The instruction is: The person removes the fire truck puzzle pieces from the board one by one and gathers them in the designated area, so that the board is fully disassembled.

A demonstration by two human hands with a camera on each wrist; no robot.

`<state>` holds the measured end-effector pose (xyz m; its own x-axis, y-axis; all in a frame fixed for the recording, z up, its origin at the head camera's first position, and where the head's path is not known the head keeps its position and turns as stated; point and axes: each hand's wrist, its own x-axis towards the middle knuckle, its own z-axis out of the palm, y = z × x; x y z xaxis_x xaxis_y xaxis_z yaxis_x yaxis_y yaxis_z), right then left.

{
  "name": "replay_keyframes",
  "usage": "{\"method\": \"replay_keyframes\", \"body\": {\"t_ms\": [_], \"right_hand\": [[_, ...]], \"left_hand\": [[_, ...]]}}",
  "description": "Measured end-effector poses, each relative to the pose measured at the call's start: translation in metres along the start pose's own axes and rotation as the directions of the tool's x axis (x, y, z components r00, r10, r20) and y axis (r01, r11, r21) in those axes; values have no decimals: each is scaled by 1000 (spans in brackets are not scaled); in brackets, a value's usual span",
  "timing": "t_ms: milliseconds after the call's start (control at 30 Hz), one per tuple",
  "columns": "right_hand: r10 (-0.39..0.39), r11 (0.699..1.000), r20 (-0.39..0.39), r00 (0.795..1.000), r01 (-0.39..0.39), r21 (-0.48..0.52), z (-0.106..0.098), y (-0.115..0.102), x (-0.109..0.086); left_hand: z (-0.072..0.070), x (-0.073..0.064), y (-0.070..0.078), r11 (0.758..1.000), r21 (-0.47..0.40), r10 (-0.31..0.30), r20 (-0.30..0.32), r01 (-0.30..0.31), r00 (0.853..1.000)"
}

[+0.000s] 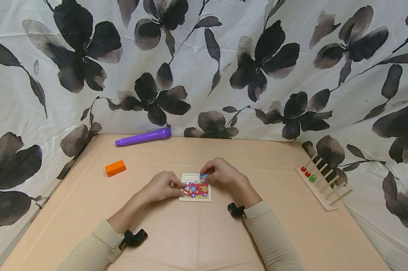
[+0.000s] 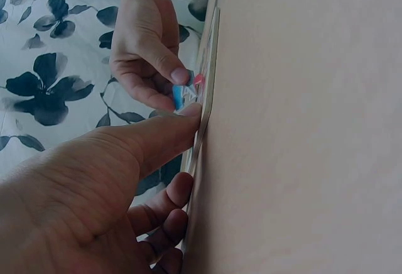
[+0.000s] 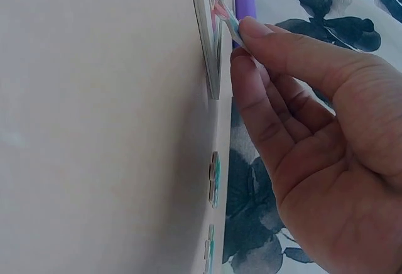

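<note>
A small jigsaw puzzle in a pale frame [image 1: 195, 200] shows a red fire truck and lies mid-table. My left hand [image 1: 161, 186] holds it at its left edge, with thumb [image 2: 189, 110] and fingers at the frame. Over the puzzle's upper right part, my right hand [image 1: 221, 172] pinches a blue puzzle piece [image 1: 204, 176] between thumb and fingers. The piece is tilted above the picture in the right wrist view, its lower tip close to the truck. Part of the upper picture area is bare pale board.
Two loose puzzle pieces [image 3: 215, 180] lie on the table right of the puzzle, mostly behind my right hand in the head view. An orange block [image 1: 115, 168] and a purple tube [image 1: 143, 137] lie at back left. A pegged wooden rack [image 1: 317, 192] with red and green beads stands right.
</note>
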<state>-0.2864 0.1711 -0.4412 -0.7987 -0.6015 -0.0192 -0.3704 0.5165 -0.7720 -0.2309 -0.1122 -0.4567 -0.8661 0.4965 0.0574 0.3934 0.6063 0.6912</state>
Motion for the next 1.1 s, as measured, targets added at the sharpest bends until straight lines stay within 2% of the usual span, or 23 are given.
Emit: {"method": "replay_keyframes", "body": {"t_ms": [167,400,567,800,1100], "right_hand": [[7,1000,1,1000,-7,-15,0,1,0],[-3,1000,-10,1000,3,12,-3,0,-3],[12,999,-39,999,-11,40,-7,-2,-7],[-4,1000,-92,996,5,8,-17,-1,-10],[50,998,-141,989,-45,40,-29,2,-16]], "left_hand": [[0,-1,1,1000,-1,7,0,-7,1000],[-1,-1,1,1000,-9,8,3,-8,1000],[-1,-1,1,1000,0,8,6,-8,1000],[-1,-1,1,1000,9,14,-3,-14,1000],[-1,-2,0,1000,0,13,-7,-13,1000]]}}
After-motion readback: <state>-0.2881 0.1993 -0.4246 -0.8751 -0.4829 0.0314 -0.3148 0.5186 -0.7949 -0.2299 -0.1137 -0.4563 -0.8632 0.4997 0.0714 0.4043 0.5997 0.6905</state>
